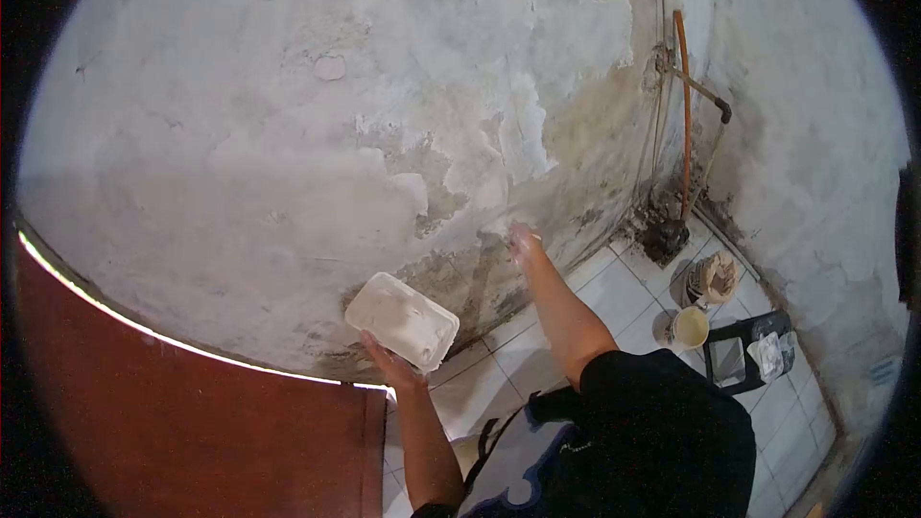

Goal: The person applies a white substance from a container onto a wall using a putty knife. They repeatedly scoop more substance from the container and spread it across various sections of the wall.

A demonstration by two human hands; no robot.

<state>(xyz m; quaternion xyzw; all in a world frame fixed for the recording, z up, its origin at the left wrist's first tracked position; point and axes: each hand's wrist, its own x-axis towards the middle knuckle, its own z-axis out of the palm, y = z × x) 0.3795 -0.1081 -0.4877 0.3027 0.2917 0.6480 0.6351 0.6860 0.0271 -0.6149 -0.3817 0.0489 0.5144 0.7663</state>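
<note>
Currently, the left hand grasps the slanted plastic tub; right of the tub, the right hand reaches the wall, its grip impossible to tell.

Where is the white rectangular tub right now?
In the head view, the white rectangular tub is just below and left of center, held in the left hand in front of the stained wall.
</note>
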